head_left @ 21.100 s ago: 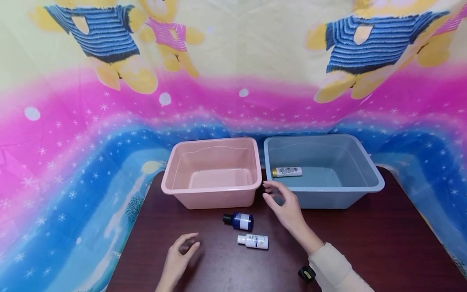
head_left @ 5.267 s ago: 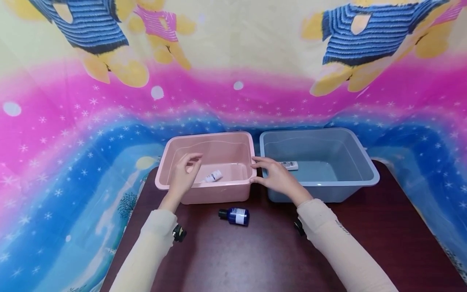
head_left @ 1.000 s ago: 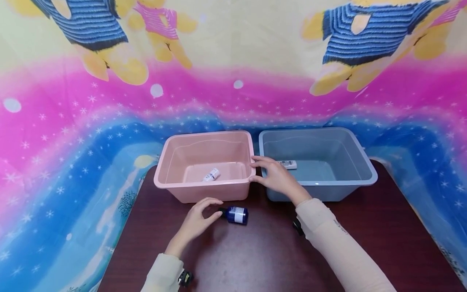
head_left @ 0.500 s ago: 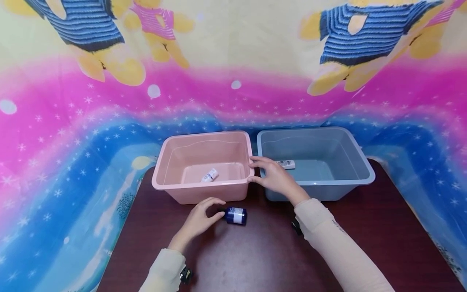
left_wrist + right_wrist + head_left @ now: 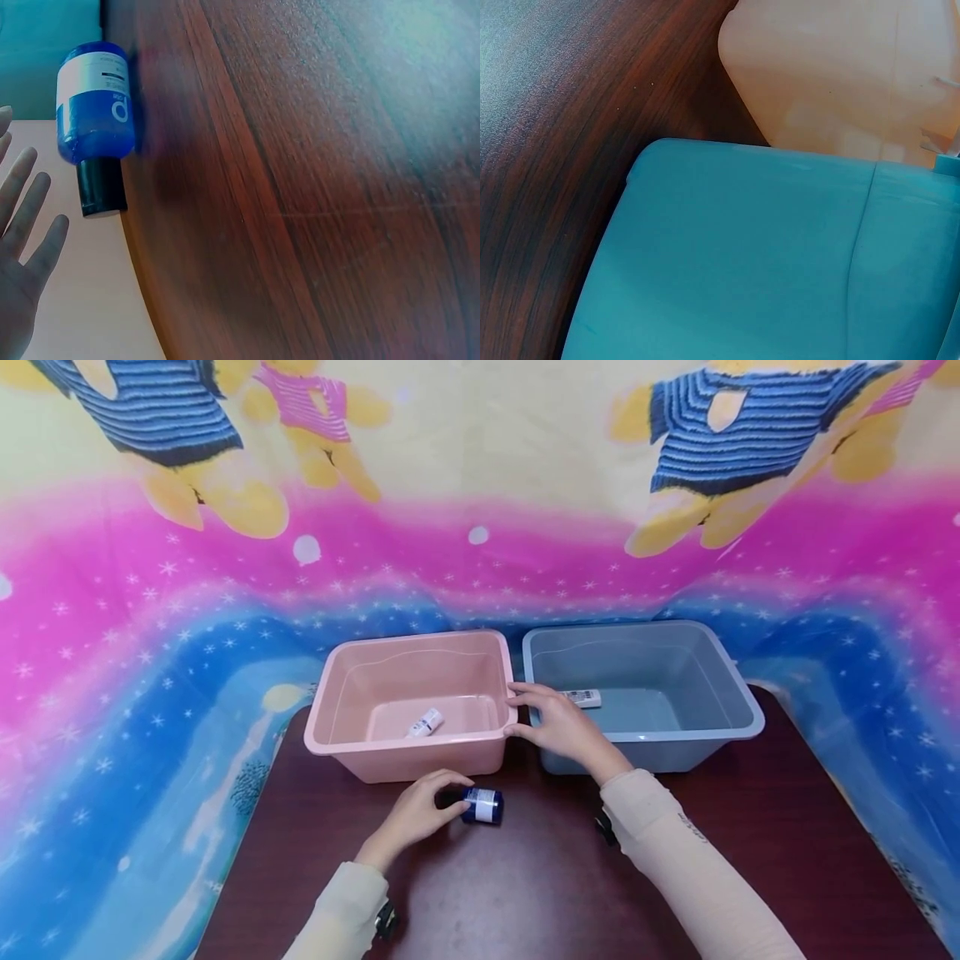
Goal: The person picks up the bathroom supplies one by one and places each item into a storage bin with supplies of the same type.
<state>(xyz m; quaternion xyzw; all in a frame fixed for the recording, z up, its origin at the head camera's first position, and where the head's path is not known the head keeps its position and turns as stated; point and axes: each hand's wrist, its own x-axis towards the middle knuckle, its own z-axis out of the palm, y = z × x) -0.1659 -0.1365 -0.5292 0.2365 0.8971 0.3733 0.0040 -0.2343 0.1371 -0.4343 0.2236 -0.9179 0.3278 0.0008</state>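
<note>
On the table a dark blue bottle [image 5: 483,806] with a white label lies on its side. My left hand [image 5: 420,814] is at its cap end, thumb and forefinger apart, hiding the black cap [image 5: 103,186] in the head view. In the left wrist view the fingers [image 5: 34,199] are spread beside the bottle with a gap. My right hand [image 5: 558,718] reaches over the gap between the tubs, its fingertips at the right rim of the pink tub [image 5: 420,760]. Inside that tub lies a small white bottle [image 5: 426,723].
Right of the pink tub stands a grey-blue tub [image 5: 675,735], holding a white tube [image 5: 583,698] partly behind my right hand. Both tubs stand along the back of the dark wooden table [image 5: 570,893]. A printed cloth [image 5: 465,468] hangs behind.
The white bottle went from the table into the pink tub. My left hand came down from above that tub to the blue bottle, then crept right over its cap. My right hand stayed at the rim.
</note>
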